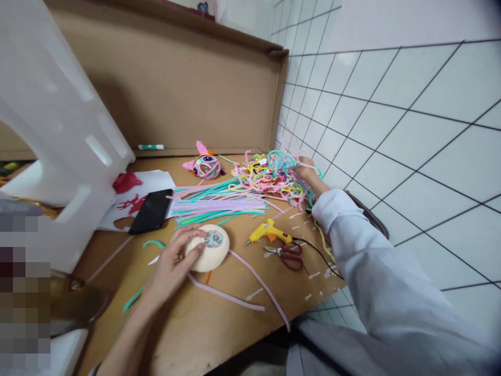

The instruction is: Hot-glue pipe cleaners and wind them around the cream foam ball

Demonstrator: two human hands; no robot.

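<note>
Cream all over but for a patterned patch on top, the round piece point(201, 261) sits under the left hand point(177, 257) near the middle of the table point(180, 334) in the head view. That hand is curled from the left, fingers over the upper side and thumb across the near side, so it has hold of the piece. The right hand point(306, 169) is stretched well forward and to the right, at the wall-side edge of the tangle point(270, 180) of coloured stems. Its fingers are bent in among them, partly hidden; a pale pink stem passes by them, but whether it is gripped I cannot tell, nor how wide the fingers stand. The tangle thus lies ahead and to the right of the left hand and right at the right one, which is much the nearer. It has no clear long axis, its loops running every way. The straight stems point(219, 206) do: they lie side by side, long axis across the table from left to right, their right ends near the tangle and the left hand just on their near side. Between the two arms rest the glue gun point(270, 231), nozzle towards the round piece, and the scissors point(291, 257), handles to the right.
</note>
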